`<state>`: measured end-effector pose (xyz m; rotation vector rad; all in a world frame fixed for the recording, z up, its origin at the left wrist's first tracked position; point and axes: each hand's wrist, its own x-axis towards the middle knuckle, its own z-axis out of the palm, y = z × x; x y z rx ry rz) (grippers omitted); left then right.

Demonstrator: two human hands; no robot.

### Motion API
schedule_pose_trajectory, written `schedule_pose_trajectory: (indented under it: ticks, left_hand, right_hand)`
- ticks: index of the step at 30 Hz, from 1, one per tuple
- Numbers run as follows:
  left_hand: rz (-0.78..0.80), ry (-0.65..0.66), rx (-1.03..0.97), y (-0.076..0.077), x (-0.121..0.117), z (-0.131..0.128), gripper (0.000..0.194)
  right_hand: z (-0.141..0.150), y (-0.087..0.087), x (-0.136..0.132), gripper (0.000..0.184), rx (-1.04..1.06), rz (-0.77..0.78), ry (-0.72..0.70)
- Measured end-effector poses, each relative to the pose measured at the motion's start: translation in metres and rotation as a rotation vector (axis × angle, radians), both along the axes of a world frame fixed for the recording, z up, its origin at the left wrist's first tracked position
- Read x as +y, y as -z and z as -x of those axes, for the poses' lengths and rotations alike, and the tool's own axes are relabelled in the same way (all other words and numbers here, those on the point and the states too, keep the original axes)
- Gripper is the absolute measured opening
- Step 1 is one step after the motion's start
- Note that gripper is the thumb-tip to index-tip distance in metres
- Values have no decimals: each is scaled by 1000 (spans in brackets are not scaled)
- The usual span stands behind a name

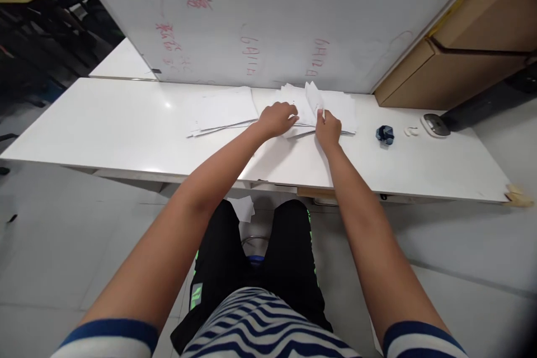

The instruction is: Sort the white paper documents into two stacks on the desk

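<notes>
White tabletop (117,123) holds papers (300,99) beneath the open-fingered left hand (277,118); right hand (329,128) pinches a raised sheet (312,98).

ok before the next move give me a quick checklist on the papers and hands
1. Right hand has paper: ok, its grip is on the raised paper.
2. Left hand pressing the sheets beneath: cannot tell; it is at them, fingers curled.
3. Left-side papers squared up: not ok, their edges are staggered.
4. Dark blue object apart from the papers: ok, it lies to their right.
5. All paper on the white table: not ok, a loose sheet shows below the near edge, by the knees.
</notes>
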<state>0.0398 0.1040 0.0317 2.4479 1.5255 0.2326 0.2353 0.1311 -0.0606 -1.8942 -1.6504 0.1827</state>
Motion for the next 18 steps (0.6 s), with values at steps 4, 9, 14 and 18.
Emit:
schedule_pose_trajectory:
  ticks: [4,9,14,18]
  left_hand:
    - [50,165,71,23,52,-48,60]
    - [81,168,158,47,78,-60,63]
    - [52,106,164,42,73,-58,54]
    - [53,100,135,32,72,-58,42]
  right_hand:
    - [-17,1,-1,68,237,-130,54]
    - [-24,-5,-4,72,275,-145,-26]
    - [-38,-17,-8,63,195,-151,-25]
    - [-50,-23,-15,57,90,-148,-84]
